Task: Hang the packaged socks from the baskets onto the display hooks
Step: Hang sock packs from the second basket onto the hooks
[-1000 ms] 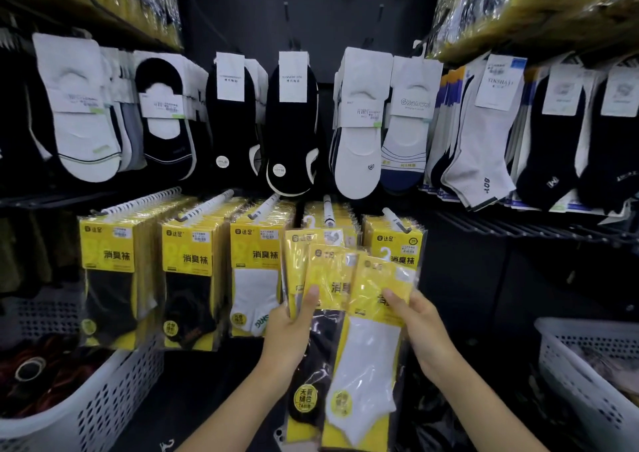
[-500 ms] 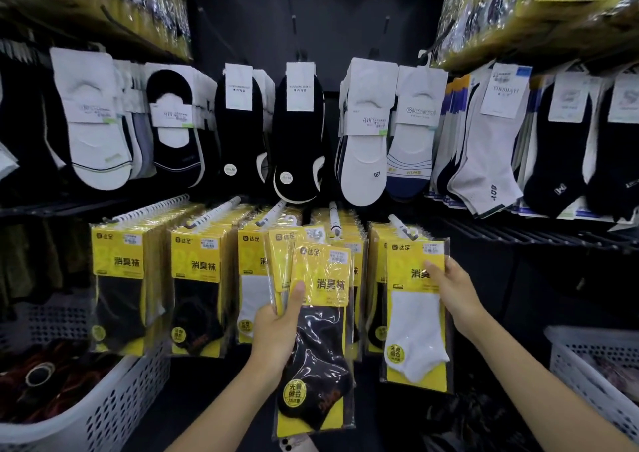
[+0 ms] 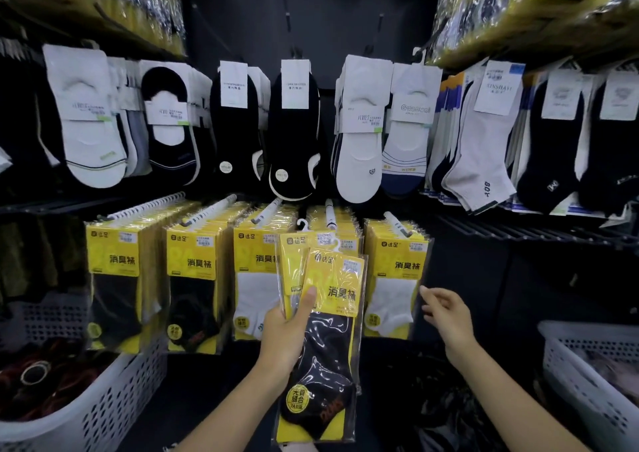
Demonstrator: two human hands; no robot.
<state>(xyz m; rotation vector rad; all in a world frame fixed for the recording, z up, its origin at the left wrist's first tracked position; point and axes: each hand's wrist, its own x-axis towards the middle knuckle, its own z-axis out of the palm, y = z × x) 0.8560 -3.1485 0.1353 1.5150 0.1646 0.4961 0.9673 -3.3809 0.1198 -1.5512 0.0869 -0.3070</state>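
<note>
My left hand (image 3: pixel 287 334) grips a small stack of yellow sock packs (image 3: pixel 328 330); the front one shows a black sock, and another pack sits behind it. My right hand (image 3: pixel 446 311) is empty, fingers apart, just right of a white-sock pack (image 3: pixel 396 278) hanging at the front of the rightmost display hook (image 3: pixel 397 225). Several more rows of yellow packs (image 3: pixel 193 278) hang on white hooks to the left.
A white perforated basket (image 3: pixel 103 410) stands at lower left with dark items inside. Another white basket (image 3: pixel 587 382) sits at lower right. Above hang rows of black and white low-cut socks (image 3: pixel 297 133). Wire shelving (image 3: pixel 518 234) juts out on the right.
My right hand took the white-sock pack off the stack, hung it on the rightmost hook, then let go and drew back to the right. My left hand kept the remaining packs.
</note>
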